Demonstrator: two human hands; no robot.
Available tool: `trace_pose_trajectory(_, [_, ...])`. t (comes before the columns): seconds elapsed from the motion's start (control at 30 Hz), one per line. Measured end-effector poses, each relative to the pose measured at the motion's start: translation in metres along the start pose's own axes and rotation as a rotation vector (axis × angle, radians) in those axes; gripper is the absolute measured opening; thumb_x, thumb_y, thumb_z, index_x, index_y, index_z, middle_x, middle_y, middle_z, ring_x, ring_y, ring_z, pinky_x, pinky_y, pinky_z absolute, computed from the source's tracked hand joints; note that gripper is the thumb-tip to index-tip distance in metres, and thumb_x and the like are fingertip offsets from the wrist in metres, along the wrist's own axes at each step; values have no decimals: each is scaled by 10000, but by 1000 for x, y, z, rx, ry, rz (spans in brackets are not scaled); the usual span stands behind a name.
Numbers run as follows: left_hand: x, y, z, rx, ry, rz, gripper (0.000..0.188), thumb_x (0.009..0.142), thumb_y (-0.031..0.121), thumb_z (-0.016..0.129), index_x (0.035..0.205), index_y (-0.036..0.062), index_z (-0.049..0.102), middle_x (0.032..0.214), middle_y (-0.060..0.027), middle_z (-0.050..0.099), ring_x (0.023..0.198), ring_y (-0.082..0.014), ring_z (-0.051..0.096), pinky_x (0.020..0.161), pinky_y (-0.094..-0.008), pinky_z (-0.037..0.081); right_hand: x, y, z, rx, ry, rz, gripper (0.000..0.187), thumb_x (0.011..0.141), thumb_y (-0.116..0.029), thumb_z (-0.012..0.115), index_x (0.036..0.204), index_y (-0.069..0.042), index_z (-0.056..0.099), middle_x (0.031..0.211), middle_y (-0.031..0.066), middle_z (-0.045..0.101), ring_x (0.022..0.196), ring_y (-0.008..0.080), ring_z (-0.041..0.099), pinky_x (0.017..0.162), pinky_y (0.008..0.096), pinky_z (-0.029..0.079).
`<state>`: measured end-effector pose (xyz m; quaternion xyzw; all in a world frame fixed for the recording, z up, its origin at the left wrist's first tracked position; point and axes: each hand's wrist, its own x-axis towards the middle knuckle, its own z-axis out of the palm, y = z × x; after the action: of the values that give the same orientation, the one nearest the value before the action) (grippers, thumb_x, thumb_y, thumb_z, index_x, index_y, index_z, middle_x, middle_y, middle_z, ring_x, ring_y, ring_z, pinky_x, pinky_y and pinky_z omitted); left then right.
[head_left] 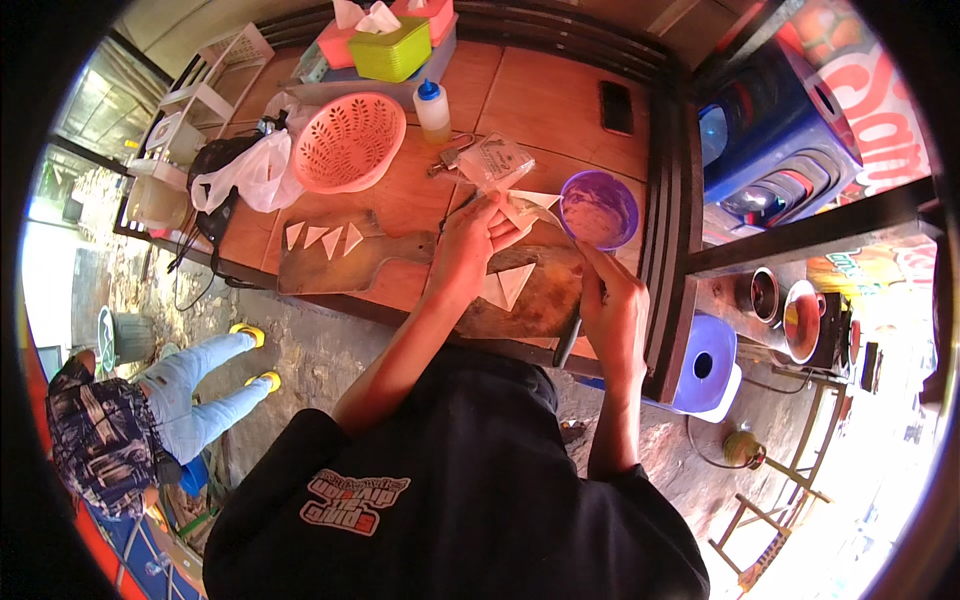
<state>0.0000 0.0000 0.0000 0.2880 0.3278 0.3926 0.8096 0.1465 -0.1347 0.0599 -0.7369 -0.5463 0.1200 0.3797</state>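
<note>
Left fingers [509, 237] tight on a pale sheet [521, 211], right fingers [600, 264] around a mostly hidden thin utensil [568, 343]

Patchy floor [305, 345], perhaps concrete; glare [860, 500] at right.

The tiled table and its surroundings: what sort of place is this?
Probably a small food stall: four pale triangles lie on a wooden board, a squeeze bottle stands nearby, and an apparent gas cylinder stands to the right.

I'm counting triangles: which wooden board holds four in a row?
The left board, nearer the pink basket: four triangles lie apart on it, while the right board, by the purple bowl, carries larger pieces.
</note>
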Motion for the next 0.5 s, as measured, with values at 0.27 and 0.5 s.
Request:
trace_pose_trajectory(0.27, [-5, 12, 1, 93, 159, 77, 447, 1025, 266, 501, 1240, -125, 525, 1240, -231, 600, 1116, -293, 640, 978, -429, 541, 5, -12, 9, 85, 94, -74, 253, 915, 22, 566, 1142, 9, 678, 927, 173, 713, 805, 221, 708, 690, 308, 525])
trace_pose_trajectory(0.5, [-8, 32, -8, 15, 94, 66, 439, 1019, 263, 505, 1253, -108, 508, 1250, -232, 592, 1162, -310, 614, 1000, -444, 520, 7, -42, 11, 25, 77, -58, 242, 898, 22, 575, 1111, 6, 690, 939, 189, 703, 818, 267, 708, 699, 321, 529])
